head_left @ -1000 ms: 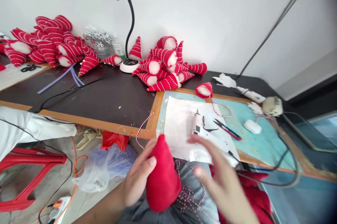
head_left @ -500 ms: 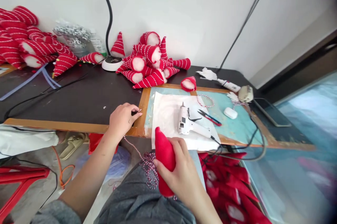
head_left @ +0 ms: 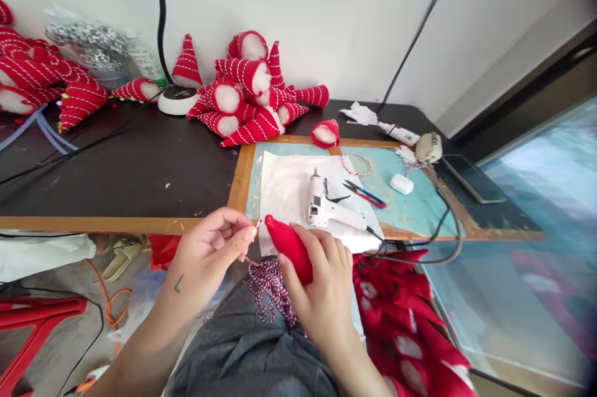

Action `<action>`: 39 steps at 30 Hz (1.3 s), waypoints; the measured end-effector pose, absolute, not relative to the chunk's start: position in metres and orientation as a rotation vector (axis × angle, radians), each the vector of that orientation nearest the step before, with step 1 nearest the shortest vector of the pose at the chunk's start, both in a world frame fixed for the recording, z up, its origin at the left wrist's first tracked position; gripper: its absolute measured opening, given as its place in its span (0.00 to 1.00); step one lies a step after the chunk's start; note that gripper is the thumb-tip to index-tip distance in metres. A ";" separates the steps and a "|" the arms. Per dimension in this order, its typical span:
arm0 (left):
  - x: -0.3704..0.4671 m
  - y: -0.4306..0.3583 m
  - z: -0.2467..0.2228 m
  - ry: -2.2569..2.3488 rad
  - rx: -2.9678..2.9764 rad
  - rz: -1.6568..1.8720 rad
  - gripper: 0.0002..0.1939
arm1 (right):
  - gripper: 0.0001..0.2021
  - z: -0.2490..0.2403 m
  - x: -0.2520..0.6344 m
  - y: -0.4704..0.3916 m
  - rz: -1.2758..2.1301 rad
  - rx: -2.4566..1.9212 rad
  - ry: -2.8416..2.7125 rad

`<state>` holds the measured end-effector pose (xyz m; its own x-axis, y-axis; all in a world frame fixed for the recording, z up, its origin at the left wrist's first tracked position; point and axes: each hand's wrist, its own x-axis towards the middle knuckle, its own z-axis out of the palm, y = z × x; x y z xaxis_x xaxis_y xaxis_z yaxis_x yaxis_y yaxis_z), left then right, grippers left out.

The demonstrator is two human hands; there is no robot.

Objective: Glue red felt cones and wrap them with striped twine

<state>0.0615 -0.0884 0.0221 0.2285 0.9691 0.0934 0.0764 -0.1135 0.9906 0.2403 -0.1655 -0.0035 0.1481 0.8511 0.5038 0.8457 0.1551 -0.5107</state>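
Observation:
Between thumb and fingers, my left hand [head_left: 212,254] pinches the end of a red-and-white twisted cord [head_left: 260,223]. The rest of that cord [head_left: 270,288] lies bunched on my lap. My right hand [head_left: 321,285] wraps round a plain red stuffed felt cone [head_left: 291,247], its narrow tip pointing up and left. Cord end and cone tip are close together, with a small gap between them. Beyond the hands, a white hot glue gun [head_left: 326,207] lies on a white sheet [head_left: 280,182]. Thread snips [head_left: 366,193] rest to its right.
Striped red cones [head_left: 252,95] are heaped against the wall beside a lamp base [head_left: 178,99]. A cord loop [head_left: 357,163], a white case [head_left: 402,183], a glue bottle [head_left: 400,134] and a phone [head_left: 473,178] lie on the right. More red pieces [head_left: 405,322] fill a container below.
My left hand has moved right with the cord end, up to the cone's tip. My right hand has raised and tilted the cone leftward. The view has shifted slightly.

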 end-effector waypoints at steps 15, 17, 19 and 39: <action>0.080 -0.092 0.017 1.074 1.367 1.175 0.11 | 0.17 -0.002 0.236 -0.164 -0.088 -1.690 -1.628; 0.081 -0.091 0.015 1.032 1.342 1.168 0.12 | 0.17 -0.003 0.236 -0.164 -0.096 -1.697 -1.622; 0.083 -0.090 0.014 0.988 1.313 1.166 0.12 | 0.17 -0.004 0.236 -0.163 -0.102 -1.702 -1.630; 0.087 -0.085 0.010 0.848 1.144 1.216 0.20 | 0.16 -0.004 0.228 -0.163 -0.327 -1.704 -1.653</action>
